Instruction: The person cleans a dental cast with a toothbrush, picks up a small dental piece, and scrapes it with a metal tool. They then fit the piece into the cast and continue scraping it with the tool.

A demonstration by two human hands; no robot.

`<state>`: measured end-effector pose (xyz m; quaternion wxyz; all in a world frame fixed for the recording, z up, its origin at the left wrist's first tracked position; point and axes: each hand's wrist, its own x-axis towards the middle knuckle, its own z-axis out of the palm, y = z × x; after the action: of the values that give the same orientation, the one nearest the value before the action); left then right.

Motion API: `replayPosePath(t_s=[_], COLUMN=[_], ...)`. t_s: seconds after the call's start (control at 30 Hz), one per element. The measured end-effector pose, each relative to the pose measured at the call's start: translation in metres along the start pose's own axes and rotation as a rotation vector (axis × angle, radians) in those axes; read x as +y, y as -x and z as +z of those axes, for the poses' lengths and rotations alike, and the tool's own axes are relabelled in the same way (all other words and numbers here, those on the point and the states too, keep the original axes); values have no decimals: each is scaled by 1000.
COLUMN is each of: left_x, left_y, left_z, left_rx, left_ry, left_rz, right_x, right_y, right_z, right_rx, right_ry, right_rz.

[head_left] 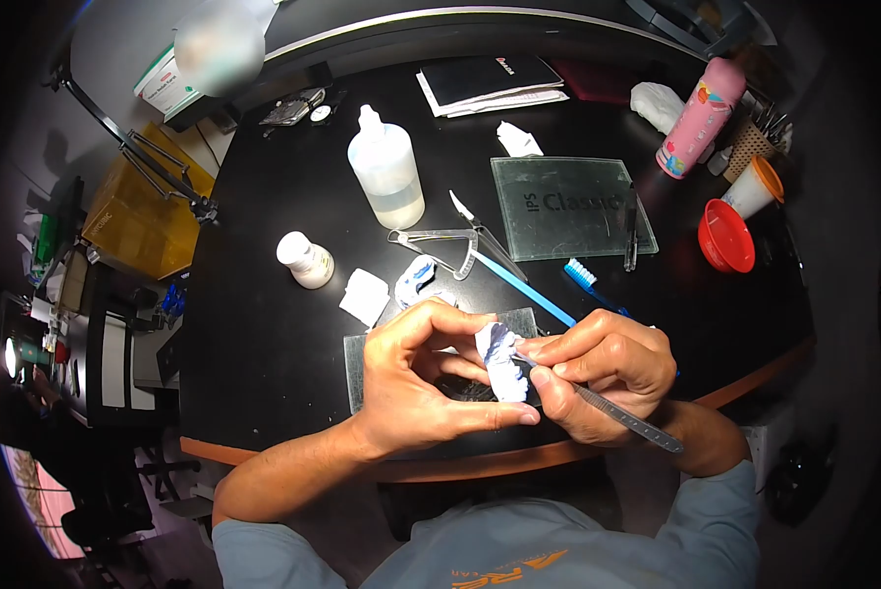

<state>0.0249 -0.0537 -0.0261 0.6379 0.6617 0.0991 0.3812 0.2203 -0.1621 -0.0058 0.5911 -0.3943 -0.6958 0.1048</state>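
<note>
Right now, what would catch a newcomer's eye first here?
At centre front, the left hand and right hand pinch a white, blue-stained tissue; the right also grips a thin metal tool. Behind them, a clear liquid bottle and a pink bottle stand on the black table.

The counter (264, 324) is black with an orange-brown edge. The crumpled tissue (500, 361) is white with blue smudges on it. The thin tool (625, 417) is shiny grey. The toothbrush (586, 282) is blue with white bristles, and a light blue stick (523, 288) lies beside it. The big squeeze bottle (387, 174) is see-through and whitish. The small bottle (305, 260) is white. The tall bottle (699, 118) is pink with little coloured shapes (red and blue ones). The small bowl (726, 237) is red. The cup (752, 187) is white with an orange rim. The glass slab (568, 208) is greenish with pale letters. The box (146, 211) is yellow.
</note>
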Motion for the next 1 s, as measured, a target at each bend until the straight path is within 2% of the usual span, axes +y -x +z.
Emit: replayPosePath(t_s=[0.4, 1.0], left_x=[-1, 0], left_y=[-1, 2], left_z=[-1, -1], left_rx=[16, 15], left_ry=[-254, -191], left_rz=[170, 89], right_x=[-2, 0], right_y=[2, 5], right_z=[4, 3], right_rx=[33, 24], right_ry=[-55, -38], right_rz=[68, 79])
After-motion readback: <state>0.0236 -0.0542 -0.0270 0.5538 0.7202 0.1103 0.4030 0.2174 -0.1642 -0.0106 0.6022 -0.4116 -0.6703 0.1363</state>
